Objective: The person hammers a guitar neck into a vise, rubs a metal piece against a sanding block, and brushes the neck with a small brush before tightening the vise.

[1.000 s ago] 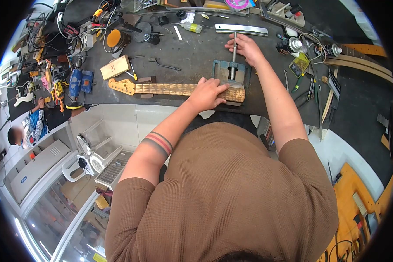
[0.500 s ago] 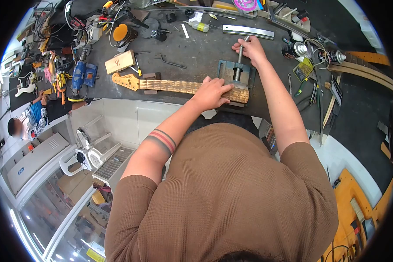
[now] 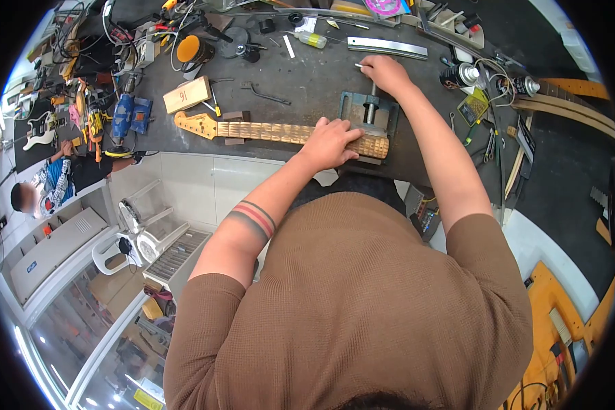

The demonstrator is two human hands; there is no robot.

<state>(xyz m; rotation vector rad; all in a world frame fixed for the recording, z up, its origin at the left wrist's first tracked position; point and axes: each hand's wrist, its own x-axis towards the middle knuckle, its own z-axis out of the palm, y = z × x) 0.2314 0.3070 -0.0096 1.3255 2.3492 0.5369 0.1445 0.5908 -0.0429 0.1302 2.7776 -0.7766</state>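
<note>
A guitar neck (image 3: 266,133) with a maple-coloured fretboard lies across the near side of the bench, its headstock (image 3: 197,124) to the left. Its right end sits at the jaws of a drill-press-style vise (image 3: 348,106). My left hand (image 3: 331,143) is wrapped over the neck near that end, fingers pressed on the fretboard. Beyond the vise, my right hand (image 3: 386,74) is closed around the handle at the end of the vise screw (image 3: 371,109). A thin rod tip shows left of those fingers; the rest of the handle is hidden.
A metal straightedge bar (image 3: 387,48) lies behind my right hand. Left are a wooden block (image 3: 187,96), a small brush (image 3: 266,94) and an orange-topped jar (image 3: 190,49). Spray cans (image 3: 459,75) and pliers (image 3: 490,145) lie right. Another person (image 3: 48,181) sits far left.
My right hand has turned the vise handle and now lies over its end, knuckles up, with the rod tip pointing left. My left hand stays on the neck.
</note>
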